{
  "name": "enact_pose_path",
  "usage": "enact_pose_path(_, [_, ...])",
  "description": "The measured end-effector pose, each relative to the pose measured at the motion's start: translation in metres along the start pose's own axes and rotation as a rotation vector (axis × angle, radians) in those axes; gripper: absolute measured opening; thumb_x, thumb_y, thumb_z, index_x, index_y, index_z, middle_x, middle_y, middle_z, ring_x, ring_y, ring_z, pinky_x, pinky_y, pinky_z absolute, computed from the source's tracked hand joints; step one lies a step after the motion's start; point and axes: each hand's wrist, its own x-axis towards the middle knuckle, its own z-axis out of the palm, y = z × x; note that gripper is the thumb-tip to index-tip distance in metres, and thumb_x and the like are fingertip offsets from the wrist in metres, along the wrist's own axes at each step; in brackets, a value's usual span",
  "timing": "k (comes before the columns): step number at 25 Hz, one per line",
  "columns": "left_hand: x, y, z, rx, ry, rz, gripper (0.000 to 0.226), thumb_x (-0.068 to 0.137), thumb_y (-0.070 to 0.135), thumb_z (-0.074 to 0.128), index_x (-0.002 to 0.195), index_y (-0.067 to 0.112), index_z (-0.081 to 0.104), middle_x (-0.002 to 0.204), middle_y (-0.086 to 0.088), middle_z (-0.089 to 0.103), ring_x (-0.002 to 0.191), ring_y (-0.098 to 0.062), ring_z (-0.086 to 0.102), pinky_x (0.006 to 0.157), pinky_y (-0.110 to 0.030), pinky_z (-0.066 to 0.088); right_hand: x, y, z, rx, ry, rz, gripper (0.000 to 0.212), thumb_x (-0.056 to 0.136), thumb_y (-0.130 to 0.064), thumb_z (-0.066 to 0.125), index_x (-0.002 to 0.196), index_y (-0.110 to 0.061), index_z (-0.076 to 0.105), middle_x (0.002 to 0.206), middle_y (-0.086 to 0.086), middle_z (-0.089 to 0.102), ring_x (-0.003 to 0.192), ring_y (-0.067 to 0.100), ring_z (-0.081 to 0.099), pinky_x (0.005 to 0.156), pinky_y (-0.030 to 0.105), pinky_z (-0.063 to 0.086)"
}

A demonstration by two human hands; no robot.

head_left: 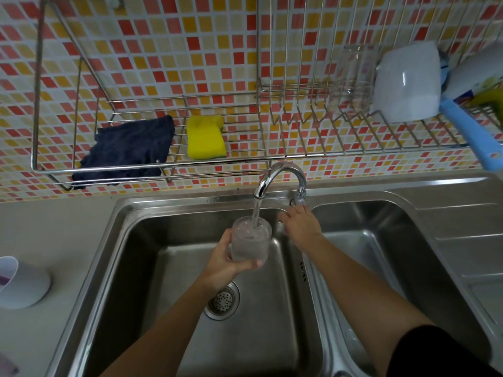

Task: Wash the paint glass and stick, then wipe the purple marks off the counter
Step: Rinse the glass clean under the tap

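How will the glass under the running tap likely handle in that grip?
Probably slippery: the glass is wet, with water streaming in from the tap. Likely heavy for its size, since it looks well filled. Being clear glass held by the left hand over the steel sink, it could break if dropped.

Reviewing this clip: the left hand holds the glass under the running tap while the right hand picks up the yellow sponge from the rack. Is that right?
Not quite. In the head view the right hand is at the tap handle, not the yellow sponge, which lies untouched. The left hand does hold the glass under the running tap.
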Motion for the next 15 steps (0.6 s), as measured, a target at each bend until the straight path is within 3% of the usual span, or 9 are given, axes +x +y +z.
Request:
enact_pose_path(3, [-0.002, 0.003, 0.001, 0.012, -0.005, 0.021, 0.068, 0.068, -0.011, 0.075, 0.117, 0.028, 0.049, 0.112, -0.003, 0.061, 0.095, -0.01, 0.064, 0.074, -0.018, 0.054, 0.009, -0.005, -0.009, 0.069, 0.014, 0.088, 0.034, 0.097, -0.028, 0.044, 0.124, -0.009, 0.048, 0.13, 0.015, 0.051, 0.127, 0.032, 0.041, 0.107, 0.043, 0.034])
enact_pose_path(6, [-0.002, 0.002, 0.0, 0.009, -0.001, 0.037, 0.069, 0.068, -0.01, 0.076, 0.115, 0.031, 0.048, 0.113, -0.001, 0.061, 0.092, -0.002, 0.066, 0.075, -0.018, 0.053, -0.005, 0.006, -0.015, 0.214, 0.115, 0.174, 0.032, 0.096, -0.009, 0.042, 0.127, -0.005, 0.045, 0.129, 0.016, 0.052, 0.117, 0.031, 0.051, 0.092, 0.04, 0.047])
enact_pose_path(10, [-0.004, -0.003, 0.002, 0.006, 0.012, 0.036, 0.073, 0.056, 0.006, 0.082, 0.115, 0.034, 0.05, 0.113, -0.001, 0.061, 0.095, -0.003, 0.065, 0.078, -0.021, 0.054, -0.018, 0.023, -0.019, 0.433, 0.18, 0.352, 0.025, 0.098, -0.007, 0.037, 0.118, 0.0, 0.05, 0.113, 0.02, 0.058, 0.096, 0.033, 0.061, 0.082, 0.04, 0.049])
enact_pose_path(13, [-0.007, -0.005, 0.005, 0.001, 0.007, 0.041, 0.071, 0.055, 0.003, 0.079, 0.114, 0.03, 0.05, 0.111, 0.002, 0.062, 0.096, -0.001, 0.064, 0.078, -0.02, 0.055, -0.029, 0.012, -0.004, 0.608, 0.294, 0.423, 0.032, 0.098, -0.014, 0.038, 0.127, -0.003, 0.044, 0.123, 0.019, 0.053, 0.102, 0.036, 0.057, 0.085, 0.042, 0.047])
enact_pose_path(15, [-0.009, -0.012, 0.003, 0.007, 0.021, 0.027, 0.074, 0.056, -0.001, 0.084, 0.116, 0.025, 0.05, 0.115, -0.003, 0.061, 0.104, -0.012, 0.062, 0.076, -0.019, 0.054, -0.052, -0.005, 0.02, 0.553, 0.252, 0.435, 0.042, 0.096, -0.023, 0.04, 0.134, -0.004, 0.038, 0.13, 0.018, 0.048, 0.113, 0.033, 0.05, 0.092, 0.042, 0.043])
